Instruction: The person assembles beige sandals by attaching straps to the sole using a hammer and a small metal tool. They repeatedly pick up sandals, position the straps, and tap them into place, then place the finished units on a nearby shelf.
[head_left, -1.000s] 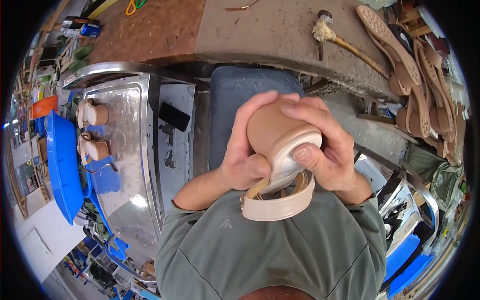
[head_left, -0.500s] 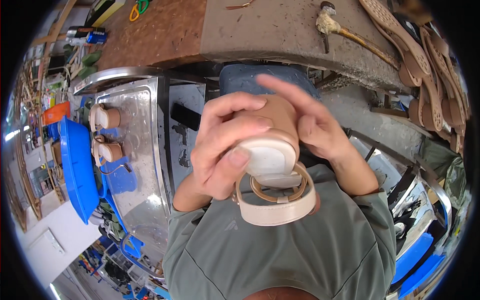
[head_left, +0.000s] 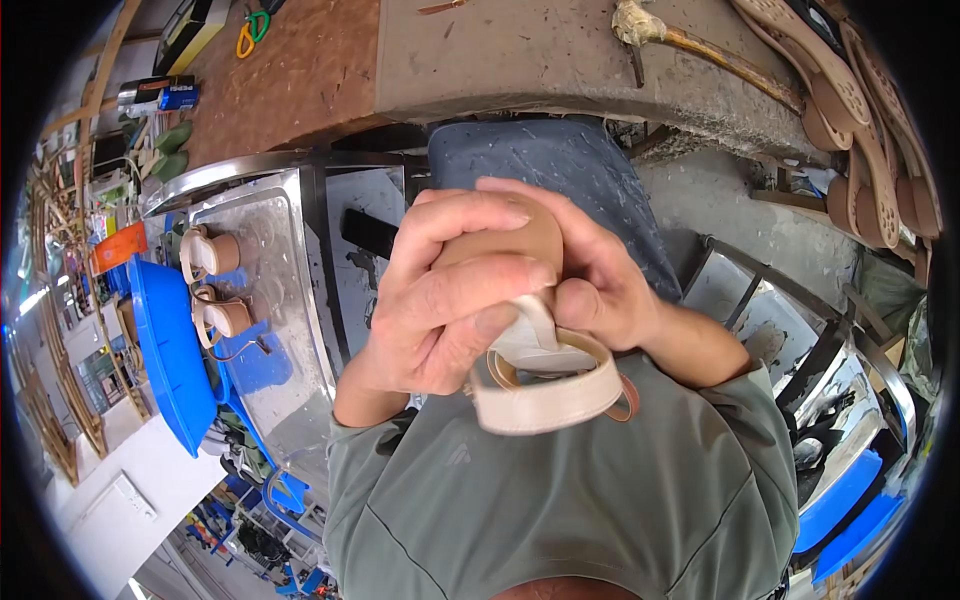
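Dead centre of the dial, it's a beige leather ankle-strap sandal with a rounded tan heel [head_left: 548, 352]! The bare left hand [head_left: 430, 290] grips it from nine o'clock, the bare right hand [head_left: 602, 275] clasps it from three. Out at nine, two beige-and-tan strapped sandals [head_left: 227, 254] sit on a shiny metal tray [head_left: 285, 405]; a wooden-handled hammer [head_left: 735, 68] lies near one.

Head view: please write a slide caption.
Left grip and right grip hold a beige strapped sandal before a green shirt.

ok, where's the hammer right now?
Head view, upper right: the hammer lies on the brown bench, its head near the picture's top edge, its handle end beside the tan soles.
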